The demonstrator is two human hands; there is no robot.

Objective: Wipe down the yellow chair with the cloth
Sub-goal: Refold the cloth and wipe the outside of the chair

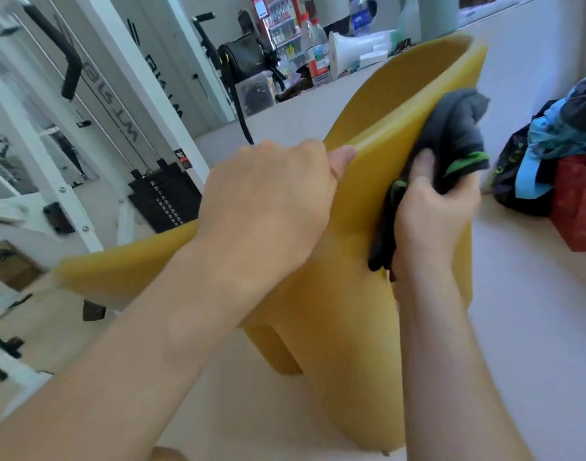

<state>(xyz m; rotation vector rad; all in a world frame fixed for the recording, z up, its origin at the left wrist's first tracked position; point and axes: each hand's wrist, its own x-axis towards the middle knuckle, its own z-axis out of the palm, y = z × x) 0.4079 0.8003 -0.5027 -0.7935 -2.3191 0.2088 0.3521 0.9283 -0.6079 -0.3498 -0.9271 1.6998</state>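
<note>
The yellow chair (348, 314) is a moulded plastic piece with a curved backrest rim and thick legs, standing on the pale floor in the middle of the view. My left hand (268, 207) grips the top rim of the backrest, thumb on the outer side. My right hand (431, 207) holds a bunched dark grey cloth (451, 134) with green trim and presses it against the outer face of the backrest, just below the rim. Part of the cloth hangs down past my right wrist.
A white cable weight machine with a black weight stack (165, 197) stands to the left. A red crate (580, 204) with piled clothes and bags sits on the right. Behind the chair a white ledge holds bottles (315, 51), a megaphone and a black bag (241, 58).
</note>
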